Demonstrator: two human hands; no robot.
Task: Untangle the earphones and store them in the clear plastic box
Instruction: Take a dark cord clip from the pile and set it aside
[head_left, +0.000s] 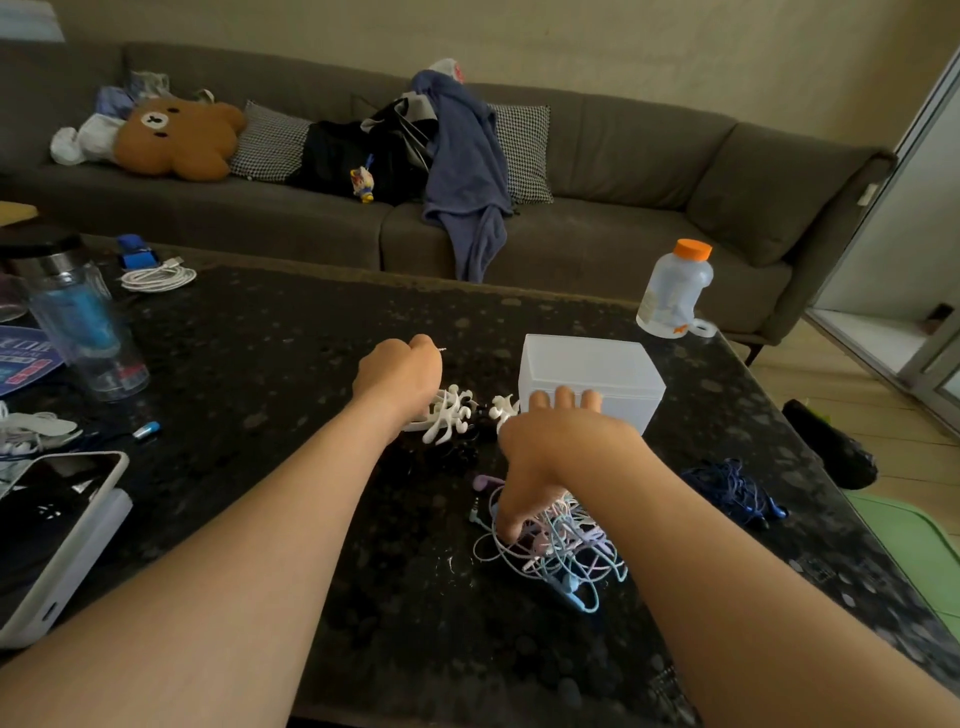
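Observation:
A tangle of pastel earphones (563, 553), with white, light blue and lilac cords, lies on the dark stone table (270, 364) near me. My right hand (556, 447) is over it. The thumb reaches down into the cords and pinches them, and three fingertips point toward the clear plastic box (597, 374) just beyond. My left hand (400, 374) is curled into a fist and grips a thin cable end, whose small tip sticks out at the top. Below that wrist lie white earphone cords (449, 410) on a black bundle (457, 452). A dark blue earphone bundle (737, 488) lies to the right.
A tumbler (78, 322), a coiled white cable (158, 278), a phone (52, 525) and more white earphones (31, 428) are on the left. An orange-capped bottle (675, 291) stands at the far right corner. A sofa (623, 156) runs behind the table.

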